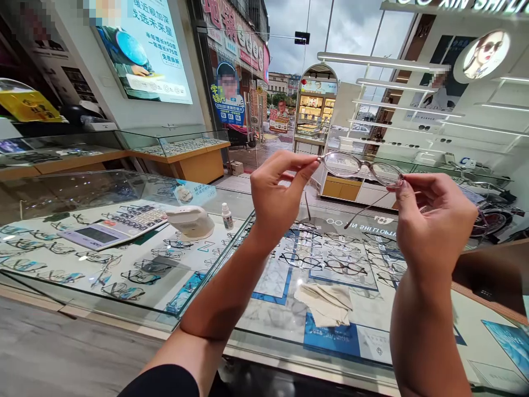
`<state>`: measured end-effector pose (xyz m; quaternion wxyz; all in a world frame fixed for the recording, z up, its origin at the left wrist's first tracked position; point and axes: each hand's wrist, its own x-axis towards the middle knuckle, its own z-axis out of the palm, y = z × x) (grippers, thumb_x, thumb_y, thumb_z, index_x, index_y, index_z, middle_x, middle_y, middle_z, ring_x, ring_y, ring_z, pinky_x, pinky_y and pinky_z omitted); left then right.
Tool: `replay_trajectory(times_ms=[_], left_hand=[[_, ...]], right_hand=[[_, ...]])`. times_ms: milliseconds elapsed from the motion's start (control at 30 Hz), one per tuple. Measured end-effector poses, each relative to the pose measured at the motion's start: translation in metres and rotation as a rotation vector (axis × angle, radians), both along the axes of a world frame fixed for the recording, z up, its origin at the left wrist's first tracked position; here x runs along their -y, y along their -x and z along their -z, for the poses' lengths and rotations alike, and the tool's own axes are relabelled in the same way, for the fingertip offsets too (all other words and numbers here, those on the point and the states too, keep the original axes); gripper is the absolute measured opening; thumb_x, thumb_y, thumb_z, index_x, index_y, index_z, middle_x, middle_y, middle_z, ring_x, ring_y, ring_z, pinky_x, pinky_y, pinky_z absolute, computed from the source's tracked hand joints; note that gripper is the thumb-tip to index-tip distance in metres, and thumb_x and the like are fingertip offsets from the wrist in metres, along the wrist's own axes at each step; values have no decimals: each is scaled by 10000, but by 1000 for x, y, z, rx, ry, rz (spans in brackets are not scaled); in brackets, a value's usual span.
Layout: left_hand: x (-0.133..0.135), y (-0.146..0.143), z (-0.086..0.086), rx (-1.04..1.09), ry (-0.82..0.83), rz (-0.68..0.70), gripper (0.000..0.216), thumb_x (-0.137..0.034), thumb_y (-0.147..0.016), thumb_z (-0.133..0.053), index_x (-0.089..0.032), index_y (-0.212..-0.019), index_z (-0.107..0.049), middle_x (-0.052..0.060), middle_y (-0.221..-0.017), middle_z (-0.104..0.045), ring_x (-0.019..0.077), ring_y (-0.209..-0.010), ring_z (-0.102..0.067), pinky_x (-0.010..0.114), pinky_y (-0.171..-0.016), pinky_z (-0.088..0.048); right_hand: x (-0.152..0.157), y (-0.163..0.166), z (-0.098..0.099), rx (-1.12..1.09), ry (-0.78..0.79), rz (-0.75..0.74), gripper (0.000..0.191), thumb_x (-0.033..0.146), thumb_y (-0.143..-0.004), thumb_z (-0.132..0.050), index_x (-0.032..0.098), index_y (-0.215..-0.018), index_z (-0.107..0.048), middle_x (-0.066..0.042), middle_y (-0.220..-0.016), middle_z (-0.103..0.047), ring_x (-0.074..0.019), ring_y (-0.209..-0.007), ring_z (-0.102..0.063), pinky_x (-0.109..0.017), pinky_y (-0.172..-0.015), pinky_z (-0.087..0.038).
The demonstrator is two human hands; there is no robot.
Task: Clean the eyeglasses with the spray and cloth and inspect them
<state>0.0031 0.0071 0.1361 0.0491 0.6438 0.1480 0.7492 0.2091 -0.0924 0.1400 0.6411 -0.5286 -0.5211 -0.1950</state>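
Observation:
A pair of eyeglasses (365,164) with a clear, thin frame is held up in the air over the glass counter. My left hand (278,187) pinches its left hinge end between thumb and fingers. At the opposite hinge end, my right hand (433,212) grips the frame the same way. Both temples hang downward from the frame, unfolded. Below the hands, a crumpled cream cleaning cloth (326,303) lies on the counter top, partly over a blue printed card (330,335).
Rows of eyeglasses (345,267) show through the counter glass (264,331). On the left-hand counter are a calculator (111,229), a white device (190,221) and a small white bottle (227,216). An arched mirror (316,102) and lit shelves (409,110) stand farther back.

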Motion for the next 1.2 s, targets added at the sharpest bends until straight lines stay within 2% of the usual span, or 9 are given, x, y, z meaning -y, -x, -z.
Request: replay_trajectory(times_ms=[100, 200, 367, 500, 700, 900, 1033, 1200], left_hand=[[-15, -1, 3, 18, 92, 64, 162, -410, -953, -791, -249, -973, -794, 20, -890, -777, 126, -761, -731, 241, -618, -568], [-28, -2, 6, 20, 146, 117, 181, -418, -935, -810, -239, -951, -790, 17, -841, -773, 128, -727, -739, 230, -584, -561], [-41, -5, 10, 19, 135, 129, 136, -376, -951, -793, -243, -925, -789, 9, -810, -766, 117, -689, -726, 222, -538, -521], [-44, -8, 13, 26, 103, 80, 129, -373, -960, -782, -244, -951, -783, 13, -865, -770, 117, -723, -716, 232, -578, -542], [-46, -10, 18, 85, 1, -78, 84, -348, -988, -750, -272, -1004, -781, 11, -921, -753, 125, -827, -715, 242, -607, -515], [-54, -11, 21, 62, -35, -183, 140, -375, -1033, -686, -270, -1035, -778, 24, -937, -749, 134, -865, -714, 244, -619, -518], [-56, -10, 23, 30, -83, -206, 136, -373, -1036, -683, -283, -1058, -782, 15, -935, -751, 136, -885, -719, 250, -650, -546], [-55, -12, 26, -13, -100, -194, 105, -337, -1018, -710, -300, -1075, -790, 8, -956, -761, 156, -950, -718, 284, -736, -586]], right_hand=[[1, 9, -2, 1, -80, -20, 171, 374, -994, -680, 230, -1004, -771, -50, -924, -790, -207, -788, -719, -364, -701, -536], [3, 16, -2, 21, -94, -31, 166, 366, -1009, -661, 237, -1025, -764, -51, -949, -791, -216, -821, -728, -361, -692, -525], [1, 16, -1, 32, -95, -59, 148, 361, -996, -675, 246, -1018, -765, -43, -937, -783, -206, -816, -712, -359, -702, -522], [-10, 9, 2, 27, -87, -48, 183, 400, -1004, -656, 254, -1030, -763, -39, -928, -786, -201, -797, -706, -365, -704, -526], [-30, 1, 7, -8, -96, -87, 175, 417, -1004, -662, 279, -1058, -756, -60, -942, -773, -221, -845, -708, -386, -690, -533], [-39, 1, 11, 19, -104, -95, 177, 398, -1030, -621, 299, -1086, -757, -64, -1024, -769, -232, -910, -703, -420, -772, -556], [-48, -3, 15, 36, -141, -84, 160, 367, -1026, -629, 284, -1081, -755, -51, -1043, -760, -208, -894, -696, -386, -757, -543], [-61, -14, 19, 26, -108, -24, 194, 399, -1026, -625, 276, -1080, -765, -62, -1058, -778, -216, -872, -706, -379, -719, -544]])
